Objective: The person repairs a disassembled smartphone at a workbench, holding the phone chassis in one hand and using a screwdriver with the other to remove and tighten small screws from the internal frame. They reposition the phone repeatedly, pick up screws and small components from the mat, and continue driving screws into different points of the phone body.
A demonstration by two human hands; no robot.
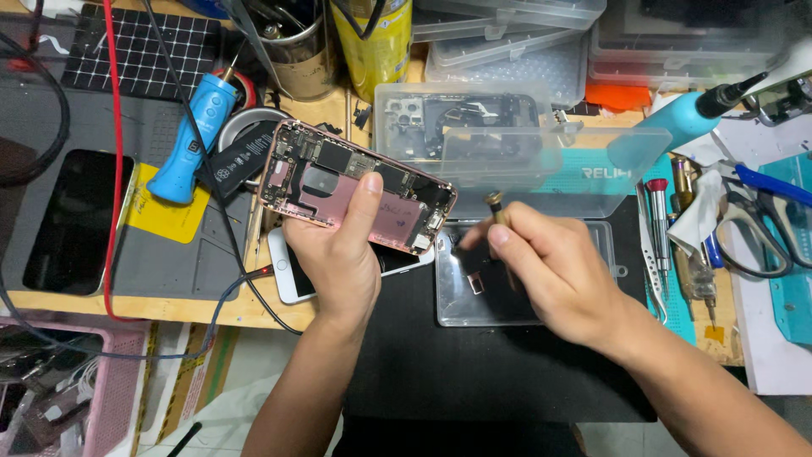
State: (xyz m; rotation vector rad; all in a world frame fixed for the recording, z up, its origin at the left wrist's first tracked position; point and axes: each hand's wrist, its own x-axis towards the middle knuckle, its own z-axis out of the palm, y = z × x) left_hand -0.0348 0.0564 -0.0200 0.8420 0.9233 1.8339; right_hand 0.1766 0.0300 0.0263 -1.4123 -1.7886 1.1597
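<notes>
Grey mat (169,262) covers the bench's left end, w/ a dark phone screen (72,220) lying flat on it and a red cable (114,169) running down across. Just right of that, a blue electric screwdriver (193,140) lies tilted on a yellow card.

Next, the left hand (338,254) holds an opened pink phone chassis (355,186) up off the bench, internals facing the camera. Thumb lies across the inner face, other fingers hidden behind, so the grip is closed on the chassis. It sits above a white phone (292,283) lying flat on the bench. Judgement: the chassis looks light and stiff at the metal frame, but exposed boards and connectors inside are fragile; best taken by the long edges, not by the inner parts. Bare metal back prob. a bit slippery.

Right of centre, the right hand (550,271) pinches a small brass-tipped screwdriver (496,207), grip closed on its shaft, tip end hidden by fingers. It hovers over a clear shallow tray (448,305) w/ a few small parts. Behind, a clear plastic box (461,127) holds phone pieces.

Far right: loose screwdrivers (658,228), tweezers, scissors (761,228) and a teal-handled tool (685,118).
</notes>
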